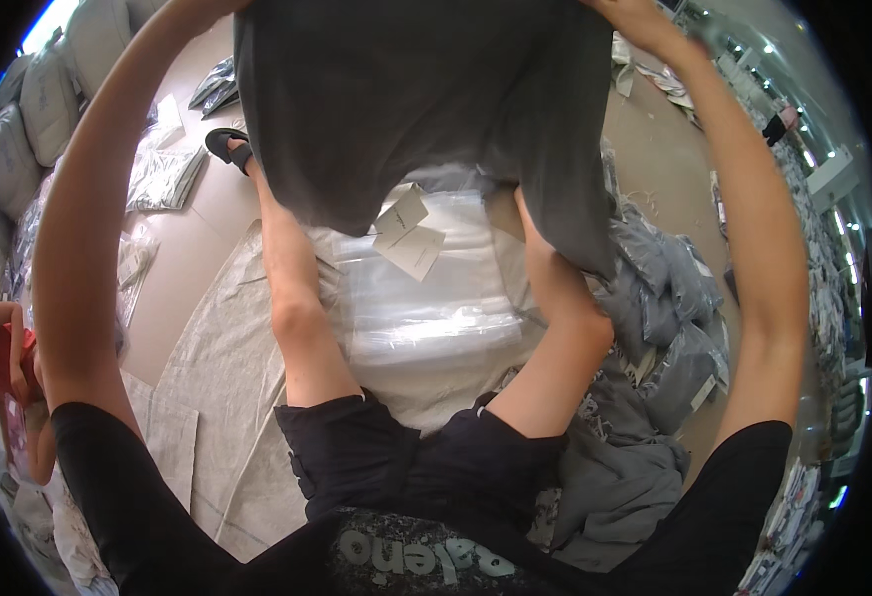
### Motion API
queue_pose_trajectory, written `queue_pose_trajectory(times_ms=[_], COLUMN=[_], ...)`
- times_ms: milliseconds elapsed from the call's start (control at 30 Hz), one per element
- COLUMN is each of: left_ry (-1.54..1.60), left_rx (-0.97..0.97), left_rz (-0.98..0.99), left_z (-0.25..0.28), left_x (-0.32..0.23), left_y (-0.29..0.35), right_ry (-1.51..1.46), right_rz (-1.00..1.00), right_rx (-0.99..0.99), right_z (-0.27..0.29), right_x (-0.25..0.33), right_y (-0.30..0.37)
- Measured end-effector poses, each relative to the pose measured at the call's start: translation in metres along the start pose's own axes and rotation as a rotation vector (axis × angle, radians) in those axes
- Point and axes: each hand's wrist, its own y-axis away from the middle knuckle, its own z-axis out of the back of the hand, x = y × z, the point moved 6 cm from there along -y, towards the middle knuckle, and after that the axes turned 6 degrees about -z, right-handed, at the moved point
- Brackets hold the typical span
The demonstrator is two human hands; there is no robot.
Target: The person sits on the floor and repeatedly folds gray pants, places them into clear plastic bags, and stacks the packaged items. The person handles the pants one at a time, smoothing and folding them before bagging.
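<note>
Both my arms are raised, with a dark grey garment (426, 99) stretched between my hands and hanging down in front of me. At its upper left corner my left hand (208, 8) grips the cloth; the fingers are mostly cut off by the top edge. My right hand (627, 14) holds the upper right corner, also partly out of view. The lower edge of the garment hangs in two lobes. Paper hang tags (412, 238) dangle at the gap between them. Below lies a stack of clear plastic bags (426, 308) between my legs.
A beige woven sheet (227, 397) covers the floor under me. Grey garments in clear bags (669, 288) pile up at my right, beside loose grey cloth (615, 487). More bagged garments (166, 177) lie at left, near stuffed sacks (49, 109). Another person (4, 358) sits far left.
</note>
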Motion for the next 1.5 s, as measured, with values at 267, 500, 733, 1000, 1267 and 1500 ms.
queue_pose_trajectory(times_ms=[267, 500, 733, 1000, 1267, 1500], left_ry=[-0.098, -0.075, 0.453, -0.009, 0.328, 0.631], left_rx=[0.005, 0.139, 0.106, 0.143, -0.182, -0.377], left_rz=[0.078, 0.097, 0.089, 0.102, 0.449, 0.470], left_z=[-0.036, -0.021, 0.028, -0.035, -0.058, -0.073], left_x=[0.066, 0.042, 0.023, 0.058, 0.004, -0.017], left_y=[0.060, 0.057, 0.071, 0.032, -0.003, -0.005], right_ry=[-1.036, -0.824, -0.885, -0.667, -0.598, -0.931], right_rz=[0.103, -0.161, -0.105, -0.085, -0.027, -0.196], right_rx=[0.488, 0.299, 0.155, -0.075, -0.275, -0.261], right_z=[-0.018, -0.063, -0.022, -0.054, -0.020, -0.007], right_x=[0.049, -0.010, 0.044, -0.005, -0.015, -0.007], right_y=[0.051, 0.063, 0.079, 0.064, 0.074, 0.088])
